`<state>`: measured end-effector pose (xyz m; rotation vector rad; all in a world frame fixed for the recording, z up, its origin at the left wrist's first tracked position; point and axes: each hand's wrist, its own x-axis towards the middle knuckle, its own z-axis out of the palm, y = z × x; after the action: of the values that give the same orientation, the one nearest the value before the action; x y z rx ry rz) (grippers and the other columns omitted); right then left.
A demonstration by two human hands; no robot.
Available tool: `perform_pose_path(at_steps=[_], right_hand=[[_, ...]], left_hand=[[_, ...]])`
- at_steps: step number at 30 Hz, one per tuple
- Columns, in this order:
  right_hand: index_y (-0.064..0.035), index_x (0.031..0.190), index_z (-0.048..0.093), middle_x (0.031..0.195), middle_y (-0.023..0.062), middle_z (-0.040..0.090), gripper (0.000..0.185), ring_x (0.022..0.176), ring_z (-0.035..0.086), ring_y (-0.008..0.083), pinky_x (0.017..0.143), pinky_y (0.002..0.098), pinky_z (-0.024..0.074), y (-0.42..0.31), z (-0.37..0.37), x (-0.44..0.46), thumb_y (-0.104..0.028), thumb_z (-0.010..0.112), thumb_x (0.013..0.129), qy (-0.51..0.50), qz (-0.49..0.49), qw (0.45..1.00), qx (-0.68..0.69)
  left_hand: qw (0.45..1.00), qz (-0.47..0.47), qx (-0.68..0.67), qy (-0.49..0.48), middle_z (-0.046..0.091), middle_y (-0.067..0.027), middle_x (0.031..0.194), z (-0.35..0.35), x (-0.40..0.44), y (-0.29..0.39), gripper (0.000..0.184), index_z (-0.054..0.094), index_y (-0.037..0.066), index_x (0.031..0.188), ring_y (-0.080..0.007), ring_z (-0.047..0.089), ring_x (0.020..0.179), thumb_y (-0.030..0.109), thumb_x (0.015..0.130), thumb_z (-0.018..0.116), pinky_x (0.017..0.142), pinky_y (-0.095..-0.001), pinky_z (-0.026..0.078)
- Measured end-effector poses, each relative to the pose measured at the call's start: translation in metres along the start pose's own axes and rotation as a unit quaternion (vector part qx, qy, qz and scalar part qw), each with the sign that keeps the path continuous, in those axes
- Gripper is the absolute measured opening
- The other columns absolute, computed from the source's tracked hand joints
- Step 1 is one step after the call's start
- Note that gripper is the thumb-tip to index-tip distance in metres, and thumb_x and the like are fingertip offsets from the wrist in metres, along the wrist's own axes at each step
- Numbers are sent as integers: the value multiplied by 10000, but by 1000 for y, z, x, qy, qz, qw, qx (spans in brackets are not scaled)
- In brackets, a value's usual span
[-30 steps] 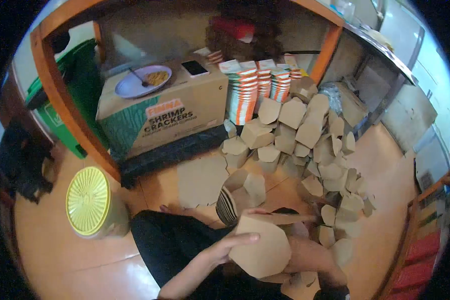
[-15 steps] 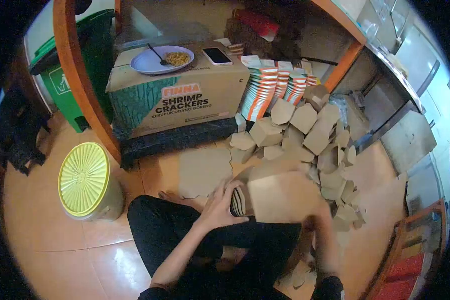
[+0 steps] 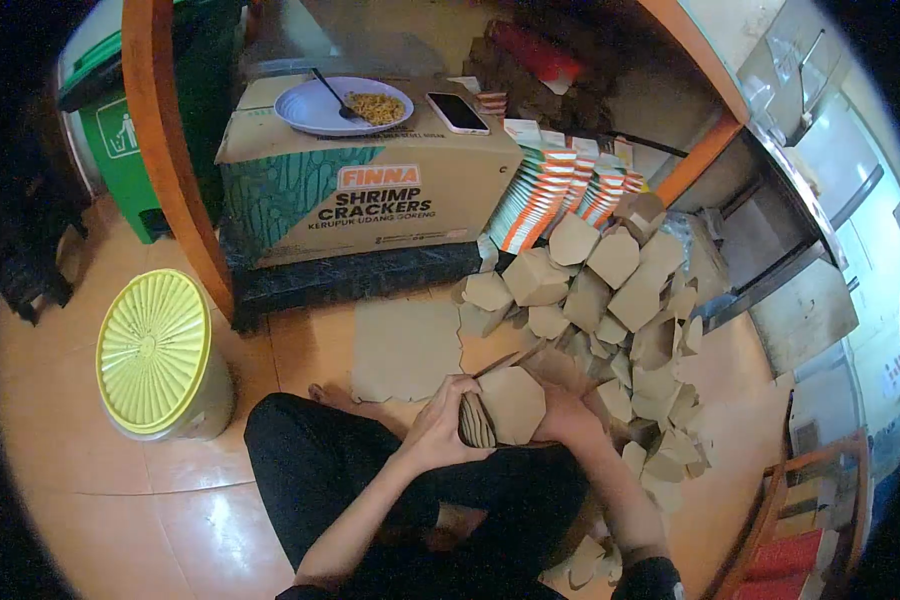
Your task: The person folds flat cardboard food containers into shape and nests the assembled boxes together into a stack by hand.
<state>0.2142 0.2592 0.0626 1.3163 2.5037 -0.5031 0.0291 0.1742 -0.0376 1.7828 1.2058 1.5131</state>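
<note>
In front of the carton (image 3: 370,205), near its right end as the person sees it, a stack of paper boxes (image 3: 515,402) is held up over the lap, one box nested in another so that the edges show as stripes. The left hand (image 3: 436,420) is curled around that striped end, thumb below and fingers over the top. The right hand (image 3: 568,408) is against the other side, its fingers partly hidden behind a box wall, so I cannot tell how tightly it grips. The work appears to be seating boxes inside one another, and it calls for a light touch: the left hand should hold the edges level without squeezing, since thin card is likely to buckle. The right hand would do best to line up corners and flaps first, then press evenly along the stack's length; a skewed push could fold a flap inward. The pile of loose boxes (image 3: 618,280) lies beyond the carton's right end and spreads forward, close to the right arm, so elbows are best tucked in. A flat cardboard sheet (image 3: 405,348) lies on the floor just before the carton.
</note>
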Motion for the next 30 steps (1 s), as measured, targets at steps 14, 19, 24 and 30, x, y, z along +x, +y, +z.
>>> perform_pose_path(at_steps=[14, 19, 24, 30], right_hand=[[-148, 1464, 377, 1358, 311, 474, 592, 875, 679, 449, 780, 499, 577, -24, 38, 10, -346, 500, 920, 83, -24, 996, 29], [-111, 1445, 391, 1367, 358, 448, 611, 968, 649, 486, 886, 495, 542, -35, 2, 3, -346, 519, 896, -16, -49, 997, 54], [74, 1401, 339, 1336, 399, 455, 631, 1129, 600, 460, 1009, 482, 472, -42, -9, 1, -261, 522, 898, -105, 58, 988, 101], [129, 1314, 418, 1223, 385, 545, 564, 1128, 597, 457, 1011, 463, 464, -14, 79, 32, -188, 541, 864, 68, -45, 995, 57]], left_hand=[[1000, -15, 3, -14, 456, -193, 1216, 0, 5, 6, 896, 394, 104, 1302, -402, 511, 1133, 221, 572, 899, 943, -459, 456], [999, 1, -5, -34, 430, -209, 1290, -9, 20, 29, 1007, 335, 105, 1399, -417, 481, 1211, 226, 579, 907, 990, -473, 440], [998, -27, 4, -54, 434, -209, 1263, -1, 21, 22, 997, 342, 100, 1360, -412, 488, 1188, 226, 554, 915, 979, -474, 436], [999, -32, 28, -30, 449, -225, 1190, 7, 14, 14, 931, 355, 63, 1232, -390, 519, 1111, 245, 520, 928, 929, -463, 447]])
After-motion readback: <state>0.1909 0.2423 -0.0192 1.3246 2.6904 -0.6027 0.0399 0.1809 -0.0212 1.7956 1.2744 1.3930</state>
